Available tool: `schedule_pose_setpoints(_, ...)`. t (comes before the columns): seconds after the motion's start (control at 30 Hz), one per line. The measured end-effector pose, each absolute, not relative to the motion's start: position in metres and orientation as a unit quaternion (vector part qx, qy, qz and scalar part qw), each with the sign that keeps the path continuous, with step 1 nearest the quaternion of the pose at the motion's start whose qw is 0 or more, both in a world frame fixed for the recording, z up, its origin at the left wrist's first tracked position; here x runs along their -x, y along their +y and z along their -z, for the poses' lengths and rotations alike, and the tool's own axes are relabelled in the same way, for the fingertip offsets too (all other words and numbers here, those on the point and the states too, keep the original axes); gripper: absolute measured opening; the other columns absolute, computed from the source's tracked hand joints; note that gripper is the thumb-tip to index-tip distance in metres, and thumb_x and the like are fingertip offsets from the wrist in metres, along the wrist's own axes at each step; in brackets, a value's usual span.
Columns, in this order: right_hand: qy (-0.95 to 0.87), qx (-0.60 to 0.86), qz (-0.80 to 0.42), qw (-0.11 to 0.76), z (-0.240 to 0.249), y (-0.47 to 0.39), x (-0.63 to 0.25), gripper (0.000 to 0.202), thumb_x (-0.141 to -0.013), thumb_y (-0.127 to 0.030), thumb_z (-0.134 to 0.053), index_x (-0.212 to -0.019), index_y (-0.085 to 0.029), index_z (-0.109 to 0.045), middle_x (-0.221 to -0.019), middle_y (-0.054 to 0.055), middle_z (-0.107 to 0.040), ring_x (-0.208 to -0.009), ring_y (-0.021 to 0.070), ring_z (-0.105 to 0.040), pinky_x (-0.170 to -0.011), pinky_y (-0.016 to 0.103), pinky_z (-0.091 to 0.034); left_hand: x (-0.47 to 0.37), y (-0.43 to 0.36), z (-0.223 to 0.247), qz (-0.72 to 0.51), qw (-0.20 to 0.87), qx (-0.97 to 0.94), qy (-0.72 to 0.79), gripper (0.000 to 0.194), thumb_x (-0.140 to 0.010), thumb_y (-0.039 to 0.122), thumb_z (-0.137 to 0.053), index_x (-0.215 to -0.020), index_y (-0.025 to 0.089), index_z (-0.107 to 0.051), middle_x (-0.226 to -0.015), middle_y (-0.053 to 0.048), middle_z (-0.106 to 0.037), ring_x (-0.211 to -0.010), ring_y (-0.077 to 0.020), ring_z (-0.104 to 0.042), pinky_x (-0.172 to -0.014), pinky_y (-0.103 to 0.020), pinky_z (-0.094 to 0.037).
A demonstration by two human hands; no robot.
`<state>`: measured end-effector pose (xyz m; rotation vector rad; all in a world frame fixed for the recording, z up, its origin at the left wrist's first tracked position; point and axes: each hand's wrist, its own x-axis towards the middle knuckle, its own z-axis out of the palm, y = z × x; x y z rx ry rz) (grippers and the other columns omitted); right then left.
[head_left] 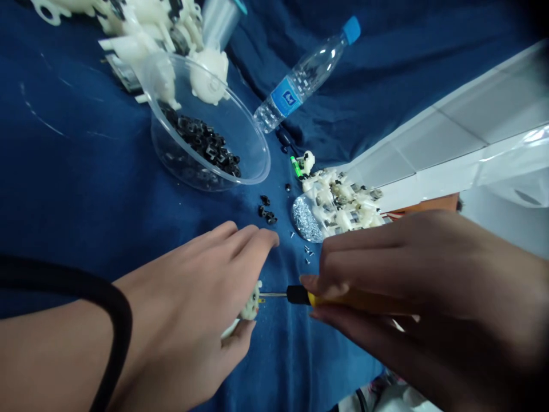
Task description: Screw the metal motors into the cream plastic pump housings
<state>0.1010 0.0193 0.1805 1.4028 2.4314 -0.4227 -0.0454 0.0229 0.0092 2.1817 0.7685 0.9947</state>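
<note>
My left hand (206, 292) is closed around a small off-white plastic part (250, 306), most of which the fingers and palm cover. Wrapped round a yellow and black screwdriver (298, 295), my right hand (369, 274) points its thin metal shaft leftward. The shaft's tip meets the edge of the off-white part. Just beyond the hands lie a few loose screws (307, 250) and several small black pieces (267, 214) on the blue cloth (274, 366).
A clear bowl (257, 154) holds black pieces; white plastic parts (210, 74) lie behind it. A plastic bottle (300, 80) lies beyond. Further right are a dish of screws (306, 217), a pile of white assemblies (347, 200) and a tiled surface (463, 114). A black cable (115, 309) crosses my left forearm.
</note>
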Motion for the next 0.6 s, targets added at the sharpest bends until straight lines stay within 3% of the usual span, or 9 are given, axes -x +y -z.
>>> schedule_pose_setpoints(0.1,0.832,-0.508,0.124,0.186,-0.183,0.014,-0.100,0.015,-0.085,-0.016,-0.071,-0.077,-0.024,-0.062,-0.062,-0.006,-0.057,-0.054,0.0098,-0.051,-0.046,0.025,-0.034,0.045,0.021,-0.005,-0.404,0.282,-0.822,0.285,0.023,-0.075,0.018,-0.050,-0.098,0.022,-0.055,-0.095,-0.006,-0.066,-0.086,-0.0316,-0.063,-0.071,-0.044,-0.050)
schedule_pose_setpoints(0.2,0.783,-0.589,0.152,0.129,-0.180,0.014,-0.100,0.010,-0.081,-0.018,-0.074,-0.079,-0.025,-0.067,-0.067,-0.004,-0.064,-0.050,0.0098,-0.055,-0.041,0.023,-0.037,0.047,0.019,0.000,-0.413,0.279,-0.818,0.288,0.026,-0.079,0.020,-0.052,-0.105,0.023,-0.052,-0.097,-0.005,-0.064,-0.091,-0.0310,-0.062,-0.072,-0.042,-0.048)
schedule_pose_setpoints(0.33,0.601,-0.733,0.287,0.139,-0.179,0.021,-0.092,0.021,-0.078,-0.030,-0.079,-0.066,-0.022,-0.065,-0.060,-0.002,-0.065,-0.038,0.0101,-0.053,-0.034,0.022,-0.035,0.051,0.020,-0.001,-0.394,0.300,-0.824,0.275,0.044,-0.079,0.018,-0.054,-0.122,0.022,-0.045,-0.100,-0.004,-0.059,-0.096,-0.0308,-0.060,-0.076,-0.043,-0.048)
schedule_pose_setpoints(0.43,0.452,-0.798,0.380,0.121,-0.179,0.019,-0.087,0.034,-0.078,-0.043,-0.080,-0.061,-0.020,-0.062,-0.046,-0.002,-0.055,-0.034,0.0084,-0.043,-0.030,0.020,-0.024,0.053,0.021,-0.003,-0.345,0.331,-0.829,0.290,0.048,-0.080,0.020,-0.057,-0.126,0.020,-0.043,-0.102,-0.006,-0.055,-0.098,-0.0316,-0.058,-0.079,-0.045,-0.048)
schedule_pose_setpoints(0.5,0.426,-0.803,0.406,0.095,-0.179,0.015,-0.086,0.043,-0.079,-0.046,-0.080,-0.055,-0.019,-0.057,-0.043,-0.004,-0.049,-0.034,0.0059,-0.036,-0.031,0.020,-0.020,0.053,0.022,-0.004,-0.322,0.350,-0.824,0.308,0.053,-0.080,0.024,-0.060,-0.129,0.019,-0.041,-0.103,-0.008,-0.053,-0.098,-0.0324,-0.058,-0.079,-0.045,-0.048)
schedule_pose_setpoints(0.6,0.475,-0.774,0.410,0.083,-0.183,0.009,-0.089,0.038,-0.080,-0.044,-0.080,-0.060,-0.018,-0.059,-0.053,-0.003,-0.057,-0.037,0.0061,-0.041,-0.033,0.019,-0.024,0.054,0.023,-0.004,-0.337,0.360,-0.815,0.305,0.057,-0.076,0.026,-0.062,-0.129,0.019,-0.042,-0.102,-0.007,-0.052,-0.098,-0.0317,-0.057,-0.082,-0.045,-0.047)
